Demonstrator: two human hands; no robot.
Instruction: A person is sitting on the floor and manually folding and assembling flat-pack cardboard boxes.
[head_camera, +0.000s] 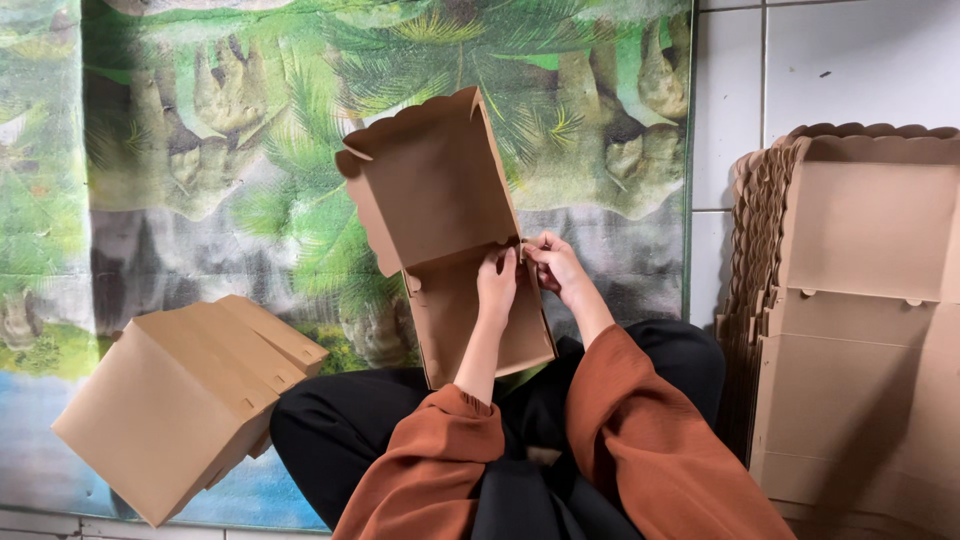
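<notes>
A brown cardboard box blank (440, 200) with a scalloped top edge stands half-folded over my lap, its lid panel raised. My left hand (497, 282) presses on the box's right side near the fold. My right hand (556, 264) pinches the right edge of the same box at a side tab. Both arms wear rust-orange sleeves, and my crossed legs are in black trousers.
A finished folded brown box (180, 395) lies on the floor mat to my left. A tall stack of flat box blanks (850, 320) leans at the right on the white tile floor. A mat printed with palm trees and rocks (200, 150) covers the floor ahead.
</notes>
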